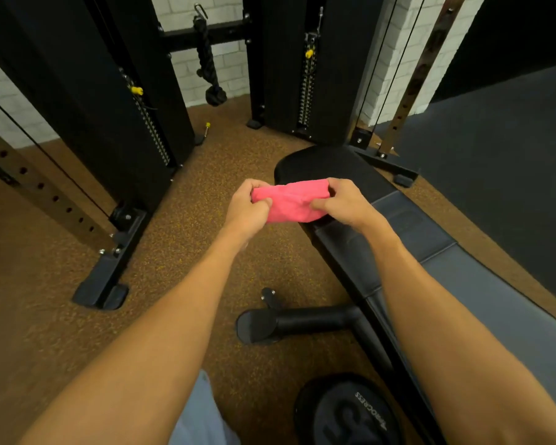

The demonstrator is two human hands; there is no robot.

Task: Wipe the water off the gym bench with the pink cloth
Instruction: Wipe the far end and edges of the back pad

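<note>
**Centre of frame.** We see the pink cloth (291, 202) held up between two bare hands, in front of the left edge of the gym bench (463, 268). The cloth is a bright, even pink, bunched into a short band with a fairly straight upper edge and a rounded, sagging lower edge. Soft creases run across it. The left hand (247, 205) pinches its left end, thumb in front and fingers curled behind. The right hand (344, 200) grips its right end in the same way. We cannot tell whether the cloth touches the pad behind it.

**Centre to lower right.** The bench has a black pad at its far end and grey panels nearer us. We cannot tell whether its surface is wet.

**Surroundings.** Below centre, a black bench foot (283, 326) rests on the speckled brown floor (190, 252). At the bottom edge lies a black weight plate (347, 415). Across the upper half stand black machine columns (148, 91), and a black rope handle (211, 69) hangs between them.
</note>
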